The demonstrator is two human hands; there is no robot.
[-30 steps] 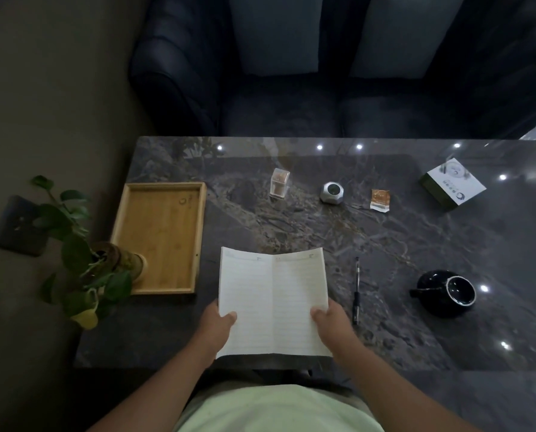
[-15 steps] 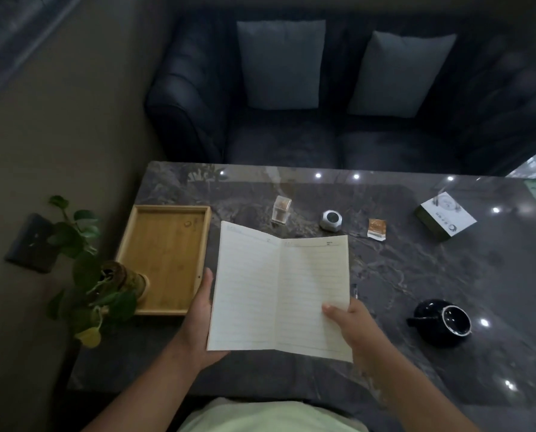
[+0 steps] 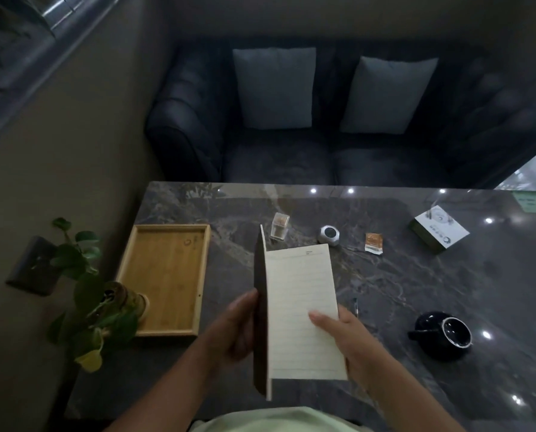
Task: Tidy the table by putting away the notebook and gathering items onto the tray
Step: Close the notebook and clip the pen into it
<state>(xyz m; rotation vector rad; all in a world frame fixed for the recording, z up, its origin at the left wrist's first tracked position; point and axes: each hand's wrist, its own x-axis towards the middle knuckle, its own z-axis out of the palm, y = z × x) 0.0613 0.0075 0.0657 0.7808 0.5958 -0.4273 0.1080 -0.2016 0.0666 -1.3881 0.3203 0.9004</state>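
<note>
The dark-covered lined notebook, flat open a second ago, is now half folded, lifted just right of the bamboo tray. The left hand grips its cover, the right hand its page; closing looks nearly complete.

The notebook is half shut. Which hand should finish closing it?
Probably the left hand. It holds the dark cover of the notebook, already swung upright, so it only needs to fold it over. The right hand supports the lined page side, thumb on top, keeping it steady.
</note>
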